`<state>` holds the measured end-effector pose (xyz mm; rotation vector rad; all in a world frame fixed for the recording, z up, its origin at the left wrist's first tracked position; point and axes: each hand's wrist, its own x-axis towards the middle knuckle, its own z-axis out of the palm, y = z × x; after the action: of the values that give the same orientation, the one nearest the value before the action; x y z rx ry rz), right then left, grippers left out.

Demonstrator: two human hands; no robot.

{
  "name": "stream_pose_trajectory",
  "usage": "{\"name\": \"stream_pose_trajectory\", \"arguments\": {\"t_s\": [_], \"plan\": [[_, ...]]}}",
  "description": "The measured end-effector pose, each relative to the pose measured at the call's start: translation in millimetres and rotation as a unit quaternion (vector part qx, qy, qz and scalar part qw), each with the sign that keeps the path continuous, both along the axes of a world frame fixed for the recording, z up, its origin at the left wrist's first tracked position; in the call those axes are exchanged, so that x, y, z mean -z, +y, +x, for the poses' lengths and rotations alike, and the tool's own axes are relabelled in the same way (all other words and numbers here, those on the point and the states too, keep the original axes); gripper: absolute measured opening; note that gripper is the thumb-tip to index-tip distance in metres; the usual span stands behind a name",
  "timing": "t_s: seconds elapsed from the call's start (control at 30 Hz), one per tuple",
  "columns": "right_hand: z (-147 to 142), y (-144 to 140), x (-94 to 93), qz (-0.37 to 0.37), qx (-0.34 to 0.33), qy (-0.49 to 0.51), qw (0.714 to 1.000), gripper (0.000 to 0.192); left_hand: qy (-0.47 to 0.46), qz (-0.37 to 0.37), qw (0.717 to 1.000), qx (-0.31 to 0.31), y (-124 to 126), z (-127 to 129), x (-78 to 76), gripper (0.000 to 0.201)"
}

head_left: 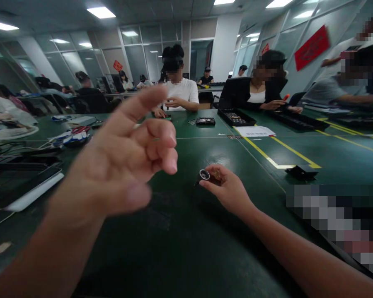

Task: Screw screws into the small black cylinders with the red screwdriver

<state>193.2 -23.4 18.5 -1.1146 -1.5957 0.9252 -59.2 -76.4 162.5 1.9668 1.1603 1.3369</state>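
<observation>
The right hand (228, 188) pinches a small black part with a shiny round silver ring (204, 174) on the green tabletop (205, 248). The left hand (124, 161) hovers empty, fingers loosely spread. No writing is legible.

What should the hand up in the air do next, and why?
Probably lower the left hand toward the small round metal part. The right hand pinches that part just above the green table, while the left hand hangs empty and raised close to the camera, its fingers loosely curled, so it gives no help from there.
</observation>
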Motion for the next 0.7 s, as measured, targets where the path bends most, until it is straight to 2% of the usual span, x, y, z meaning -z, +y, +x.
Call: {"name": "stream_pose_trajectory", "arguments": {"t_s": [0.03,0.07,0.1,0.17,0.23,0.3,0.37,0.53,0.6,0.7], "plan": [[0,0,-0.6,0.0,0.002,-0.005,1.0,0.034,-0.033,-0.022,0.997,0.072,11,8,8.0,0.061],[-1,0,-1.0,0.0,0.006,-0.011,1.0,0.034,-0.041,-0.061,0.991,0.108,22,17,20.2,0.053],[-1,0,-1.3,0.0,0.011,-0.016,1.0,0.035,-0.022,-0.092,0.989,0.115,33,26,35.9,0.046],[-1,0,-1.3,0.002,0.015,-0.017,1.0,0.035,0.072,-0.155,0.979,0.11,50,41,72.5,0.048],[-1,0,-0.9,0.009,0.005,-0.01,1.0,0.034,0.123,-0.153,0.976,0.096,59,55,106.3,0.062],[-1,-1,-1.4,0.016,-0.002,-0.014,1.0,0.032,0.128,-0.136,0.976,0.115,60,65,128.1,0.062],[0,-1,-3.2,0.025,0.002,-0.034,0.999,0.03,0.115,-0.128,0.976,0.134,59,73,136.9,0.048],[5,1,-8.3,0.041,-0.004,-0.055,0.998,0.03,0.101,-0.087,0.984,0.118,70,76,137.8,0.032],[6,2,-9.2,0.043,0.029,-0.032,0.998,0.027,0.105,-0.066,0.988,0.09,78,72,140.7,0.024],[9,2,-13.0,0.041,0.098,0.014,0.994,0.031,0.119,-0.081,0.989,0.043,87,64,146.5,0.016]]}}
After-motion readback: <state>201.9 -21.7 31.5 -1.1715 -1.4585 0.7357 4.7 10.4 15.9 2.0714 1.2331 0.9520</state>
